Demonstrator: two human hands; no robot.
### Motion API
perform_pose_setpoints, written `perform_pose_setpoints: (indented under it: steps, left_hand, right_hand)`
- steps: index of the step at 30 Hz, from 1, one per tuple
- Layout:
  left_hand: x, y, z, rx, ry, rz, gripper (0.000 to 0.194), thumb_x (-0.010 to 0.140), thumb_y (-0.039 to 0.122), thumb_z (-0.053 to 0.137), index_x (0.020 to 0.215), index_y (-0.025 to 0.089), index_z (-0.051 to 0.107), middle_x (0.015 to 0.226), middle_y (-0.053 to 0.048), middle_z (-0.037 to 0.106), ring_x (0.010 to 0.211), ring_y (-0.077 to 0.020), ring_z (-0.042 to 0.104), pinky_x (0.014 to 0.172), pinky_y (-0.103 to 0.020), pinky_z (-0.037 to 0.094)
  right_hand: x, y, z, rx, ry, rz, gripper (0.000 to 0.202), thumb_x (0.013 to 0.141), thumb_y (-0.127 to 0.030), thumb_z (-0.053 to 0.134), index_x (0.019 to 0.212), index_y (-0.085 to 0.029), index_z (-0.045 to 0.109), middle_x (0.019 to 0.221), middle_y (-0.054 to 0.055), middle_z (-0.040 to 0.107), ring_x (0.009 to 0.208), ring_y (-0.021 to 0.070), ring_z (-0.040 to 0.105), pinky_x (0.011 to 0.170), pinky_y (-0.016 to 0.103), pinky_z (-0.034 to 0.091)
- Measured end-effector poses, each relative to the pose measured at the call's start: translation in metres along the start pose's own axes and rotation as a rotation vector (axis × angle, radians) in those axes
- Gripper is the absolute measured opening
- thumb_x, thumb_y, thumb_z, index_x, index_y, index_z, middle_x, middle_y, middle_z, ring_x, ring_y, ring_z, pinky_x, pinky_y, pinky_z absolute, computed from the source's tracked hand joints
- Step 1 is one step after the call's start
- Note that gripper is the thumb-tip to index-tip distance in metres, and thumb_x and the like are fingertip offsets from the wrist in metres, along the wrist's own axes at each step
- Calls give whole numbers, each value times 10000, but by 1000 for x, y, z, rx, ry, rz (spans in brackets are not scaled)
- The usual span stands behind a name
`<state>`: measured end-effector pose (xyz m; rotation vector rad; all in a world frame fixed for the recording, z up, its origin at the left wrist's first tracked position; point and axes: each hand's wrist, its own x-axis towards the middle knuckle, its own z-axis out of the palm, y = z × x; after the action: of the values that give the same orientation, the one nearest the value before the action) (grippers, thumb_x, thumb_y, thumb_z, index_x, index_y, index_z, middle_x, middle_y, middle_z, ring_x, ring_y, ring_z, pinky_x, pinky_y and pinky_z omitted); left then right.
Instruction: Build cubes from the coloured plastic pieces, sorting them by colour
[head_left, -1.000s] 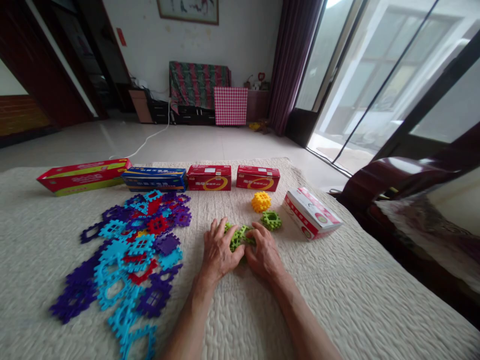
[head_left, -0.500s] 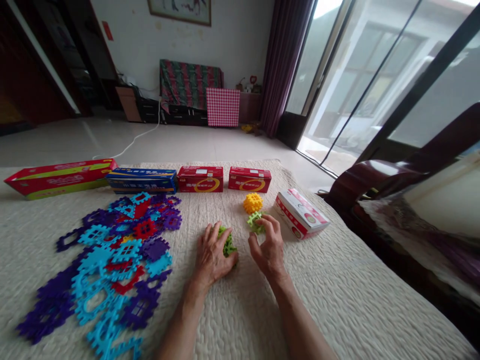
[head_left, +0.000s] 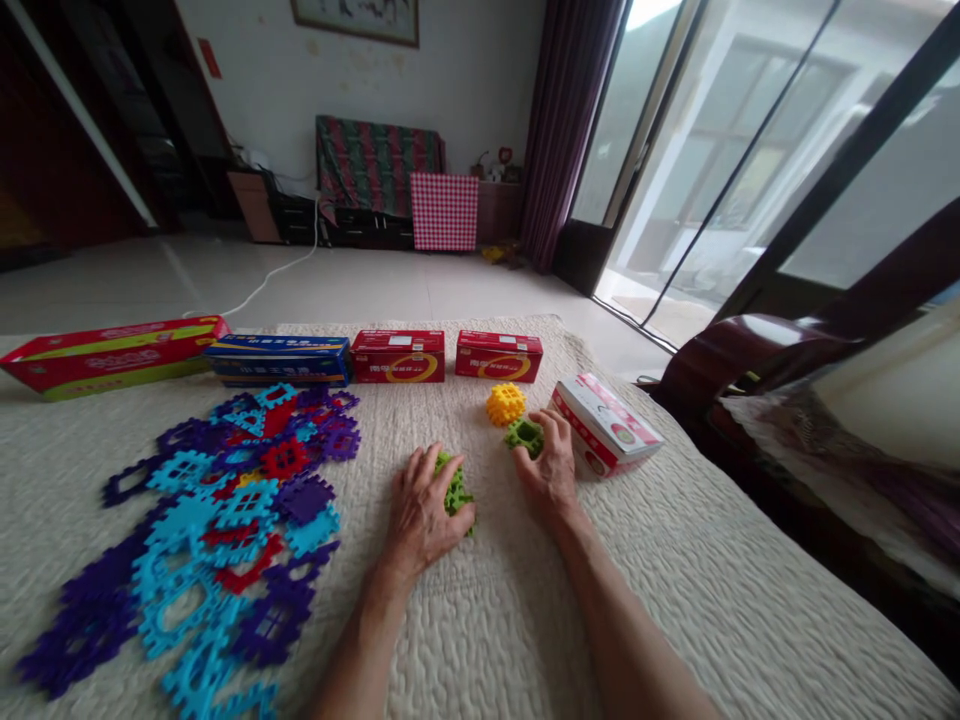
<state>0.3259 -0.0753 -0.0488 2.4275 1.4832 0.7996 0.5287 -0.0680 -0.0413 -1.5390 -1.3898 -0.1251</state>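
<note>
My left hand [head_left: 426, 513] curls over green interlocking plastic blocks [head_left: 455, 490] on the quilted cover, its fingers along the far side and its thumb on the near side. The palm hides part of them. To the right, my right hand [head_left: 553, 466] pinches a hollow green interlocking block [head_left: 524, 436] between thumb and fingers. Its open middle shows, while its right edge is covered by the fingertips. Just behind that block sits a rounded yellow block shape [head_left: 505, 404].
A wide pile of purple, blue and red interlocking pieces [head_left: 247, 520] spreads on the left. Along the back stand a red-green box [head_left: 112, 357], a blue box [head_left: 277, 360] and two red boxes [head_left: 398, 357]. A white-pink box [head_left: 606, 424] lies near my right hand.
My right hand has moved slightly right and closed around the green block, which has turned and shifted right with its opening facing up. My left hand stays on its green blocks.
</note>
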Motion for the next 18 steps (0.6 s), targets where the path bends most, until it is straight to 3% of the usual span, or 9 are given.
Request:
perform_pose_setpoints:
  steps: [8,18]
  left_hand:
    - [0,-2,2,32,5,33,560,744,315,612,1296,230,559,1459,-105,412,1347,-350,344,1068,-522,338]
    - [0,-1,1,18,9,32,553,747,321,605,1291,236,560,1463,-93,409,1345,-346,348,1079,-511,328]
  right_hand:
    - [-1,3,5,-87,-35,109,509,731,-404,626,1183,-199,512,1183,128,516,1103,282,526,949,475,455]
    - [0,6,6,-74,-53,121,471,721,-295,591,1175,-179,541,1080,108,550,979,249,569,876,428,490]
